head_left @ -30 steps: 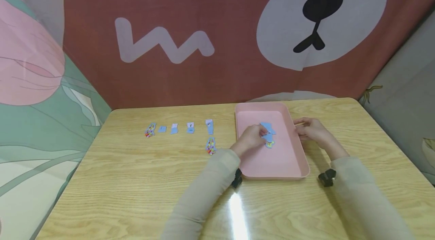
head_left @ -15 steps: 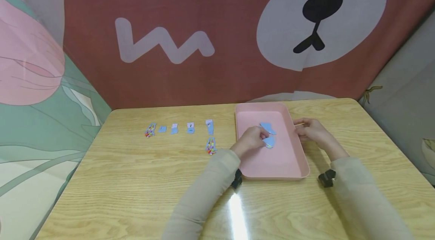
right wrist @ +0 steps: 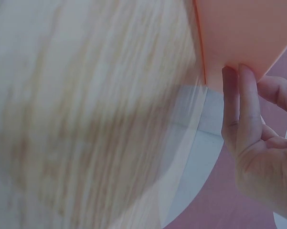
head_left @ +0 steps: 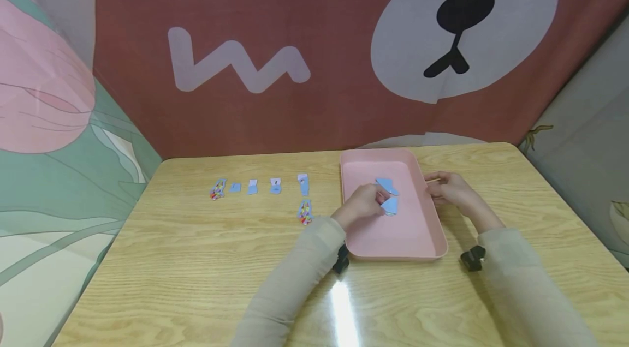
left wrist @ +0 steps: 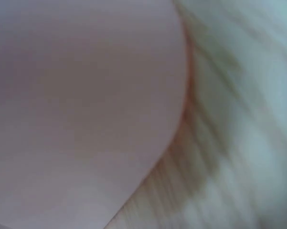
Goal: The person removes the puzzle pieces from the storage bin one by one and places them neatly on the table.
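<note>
Inside the pink tray, my left hand pinches the left edge of a light-blue cut-out piece between thumb and finger. Another blue piece lies just beyond it in the tray. From outside, my right hand rests its fingers against the tray's right wall. The right wrist view shows straight fingers touching the outer wall, one finger reaching up by the rim. In the left wrist view only the tray and blurred table show; the hand is out of sight there.
On the wooden table, left of the tray, several small pieces form a row, including a multicoloured piece and a blue-and-lilac piece. A second multicoloured piece lies below the row. A printed cloth hangs behind.
The blue piece at my left fingertips has shifted slightly down over the yellowish patterned piece, which is now hidden. My right hand has stayed at the tray's side.
</note>
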Tool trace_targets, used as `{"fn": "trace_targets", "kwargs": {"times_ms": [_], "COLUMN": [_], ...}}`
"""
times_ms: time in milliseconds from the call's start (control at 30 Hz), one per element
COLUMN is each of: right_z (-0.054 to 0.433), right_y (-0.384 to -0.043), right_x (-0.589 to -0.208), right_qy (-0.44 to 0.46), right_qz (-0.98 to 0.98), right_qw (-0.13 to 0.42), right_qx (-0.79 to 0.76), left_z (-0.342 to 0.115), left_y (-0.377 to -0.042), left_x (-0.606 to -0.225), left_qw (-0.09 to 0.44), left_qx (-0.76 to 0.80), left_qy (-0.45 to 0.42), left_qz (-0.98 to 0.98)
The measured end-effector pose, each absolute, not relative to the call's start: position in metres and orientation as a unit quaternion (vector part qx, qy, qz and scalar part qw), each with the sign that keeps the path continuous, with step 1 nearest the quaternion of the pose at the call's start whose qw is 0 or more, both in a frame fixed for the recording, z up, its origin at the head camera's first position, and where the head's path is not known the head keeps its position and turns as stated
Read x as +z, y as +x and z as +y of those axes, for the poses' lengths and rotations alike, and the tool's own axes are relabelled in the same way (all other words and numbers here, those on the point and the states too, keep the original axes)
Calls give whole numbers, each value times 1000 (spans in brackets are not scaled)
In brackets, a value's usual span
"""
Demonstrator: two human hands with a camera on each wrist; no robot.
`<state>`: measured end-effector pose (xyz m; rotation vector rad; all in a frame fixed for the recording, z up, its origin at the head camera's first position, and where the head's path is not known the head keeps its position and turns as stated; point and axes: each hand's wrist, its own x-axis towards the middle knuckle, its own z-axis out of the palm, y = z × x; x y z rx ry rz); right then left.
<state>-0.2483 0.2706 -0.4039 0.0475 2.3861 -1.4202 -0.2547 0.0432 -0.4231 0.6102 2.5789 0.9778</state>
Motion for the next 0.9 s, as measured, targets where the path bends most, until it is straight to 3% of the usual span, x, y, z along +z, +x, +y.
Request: {"fn": "trace_targets", "kwargs": {"times_ms": [267,633,900], "right_z": [272,273,273], "right_y": [-249,-250,-250], "right_x": [-404,-404,-405], "right_qy": [17,14,13], "right_qz": [844,843,841], "right_qw": [181,184,185], "right_qx": [-505,-505,-507], "left_z": [39,20,-4], "left_y": [-251,-241,-237], "left_x": [-420,-410,-400], "left_qw": [152,180,161], "left_qx": [377,518,553], "left_qy": [227,157,156], "left_qz": [885,821,802]}}
